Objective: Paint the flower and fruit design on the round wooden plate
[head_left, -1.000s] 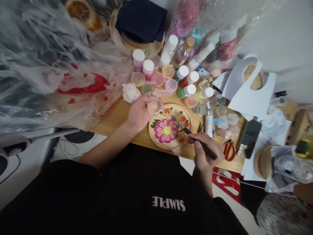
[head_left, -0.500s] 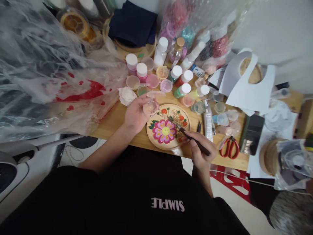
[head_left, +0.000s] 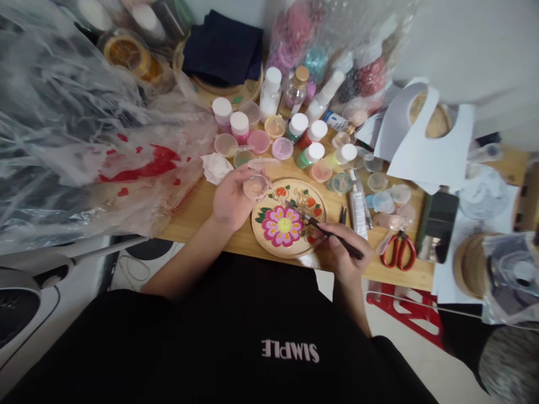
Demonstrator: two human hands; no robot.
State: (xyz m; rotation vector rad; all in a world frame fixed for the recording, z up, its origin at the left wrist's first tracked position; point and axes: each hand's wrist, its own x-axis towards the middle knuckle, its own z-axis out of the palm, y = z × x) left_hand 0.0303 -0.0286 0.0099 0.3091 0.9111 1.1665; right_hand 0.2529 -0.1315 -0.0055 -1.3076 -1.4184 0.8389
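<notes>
My left hand [head_left: 229, 203] is closed around a small clear plastic cup [head_left: 255, 187] with pale peach-coloured contents, its lid [head_left: 264, 163] standing open behind. In my right hand [head_left: 349, 252] is a thin dark-handled tool [head_left: 343, 241], perhaps a brush or palette knife. Its tip reaches over a round wooden plaque [head_left: 263, 247], close to the upper edge of the flower; whether it touches the surface I cannot tell. The plaque carries a pink and purple flower [head_left: 283, 225] with a yellow centre, green leaves and orange-red fruits outlined in gold.
Behind the plaque stand several white-capped paint bottles [head_left: 313, 155] and small open cups [head_left: 282, 148]. To the right lie a silver tube [head_left: 358, 210], red-handled pliers [head_left: 398, 251] and a dark phone [head_left: 438, 227]. A crumpled tissue [head_left: 216, 168] and plastic sheeting [head_left: 138, 140] are at left.
The view has shifted slightly, so the objects at right appear a little further right. Both hands keep their holds, with the tool's tip still over nearly the same part of the plaque.
</notes>
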